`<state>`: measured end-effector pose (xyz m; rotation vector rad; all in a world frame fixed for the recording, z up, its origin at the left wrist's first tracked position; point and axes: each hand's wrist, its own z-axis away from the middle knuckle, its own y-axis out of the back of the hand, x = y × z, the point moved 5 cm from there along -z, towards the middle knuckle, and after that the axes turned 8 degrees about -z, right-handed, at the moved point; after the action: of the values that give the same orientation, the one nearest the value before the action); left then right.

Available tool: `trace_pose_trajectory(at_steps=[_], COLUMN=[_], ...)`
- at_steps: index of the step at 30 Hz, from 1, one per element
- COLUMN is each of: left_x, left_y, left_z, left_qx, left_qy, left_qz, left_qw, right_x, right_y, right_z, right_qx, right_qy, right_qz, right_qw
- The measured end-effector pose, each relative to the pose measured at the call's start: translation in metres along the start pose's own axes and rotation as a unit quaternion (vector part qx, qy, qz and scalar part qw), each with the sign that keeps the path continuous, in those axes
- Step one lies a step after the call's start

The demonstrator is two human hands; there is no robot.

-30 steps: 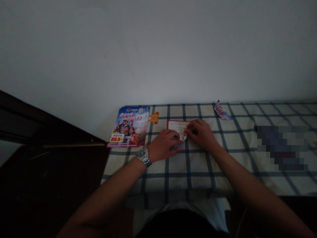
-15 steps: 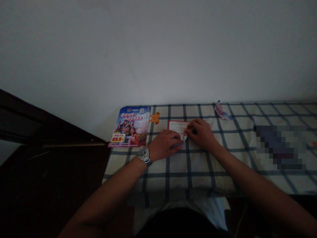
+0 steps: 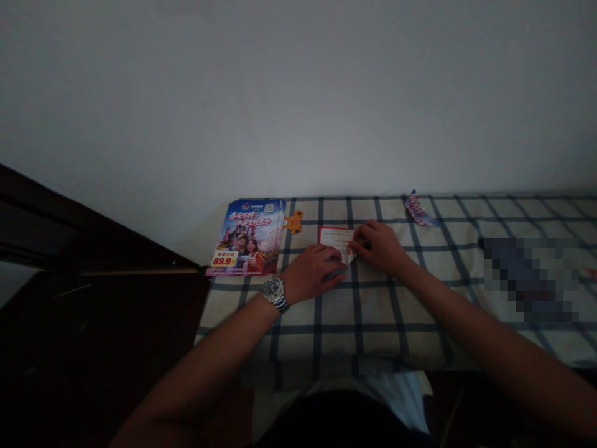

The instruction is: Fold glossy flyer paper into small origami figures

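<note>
A small sheet of printed paper (image 3: 336,238) with a red border and a folded corner lies on the checked cloth. My left hand (image 3: 311,271), wearing a metal wristwatch (image 3: 275,293), bends its fingers over the paper's lower left part, and a bluish piece of it shows between thumb and fingers. At the paper's right side, my right hand (image 3: 380,244) pinches the edge between thumb and fingertips. Both hands cover parts of the sheet, so its full outline is hidden.
To the left is a stack of colourful flyers (image 3: 247,239), beside an orange bear figure (image 3: 293,222). A crumpled patterned scrap (image 3: 417,210) lies near the wall (image 3: 326,112). A blurred-out dark item (image 3: 525,280) is on the right of the checked cloth (image 3: 373,311).
My right hand has shifted very slightly up and away from my left hand, still at the paper's edge. My left hand stays nearly in place. The whole view moved a little.
</note>
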<state>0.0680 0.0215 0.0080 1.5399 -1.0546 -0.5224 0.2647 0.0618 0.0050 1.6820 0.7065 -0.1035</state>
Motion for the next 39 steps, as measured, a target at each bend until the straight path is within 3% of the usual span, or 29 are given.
trace_pose_trajectory(at_steps=[20,39], left_x=[0.002,0.002], left_y=[0.001,0.000], left_z=[-0.001,-0.001], left_qx=[-0.003,-0.011], left_qy=[0.000,-0.004], left_qz=[-0.007,-0.019], left_qw=[1.000,1.000], right_x=[0.000,-0.007], right_y=[-0.011,-0.011], right_z=[0.005,0.007], right_qx=[0.047,0.048], right_qy=[-0.014,-0.016], right_qz=[0.006,0.034], right_qw=[0.999,0.998])
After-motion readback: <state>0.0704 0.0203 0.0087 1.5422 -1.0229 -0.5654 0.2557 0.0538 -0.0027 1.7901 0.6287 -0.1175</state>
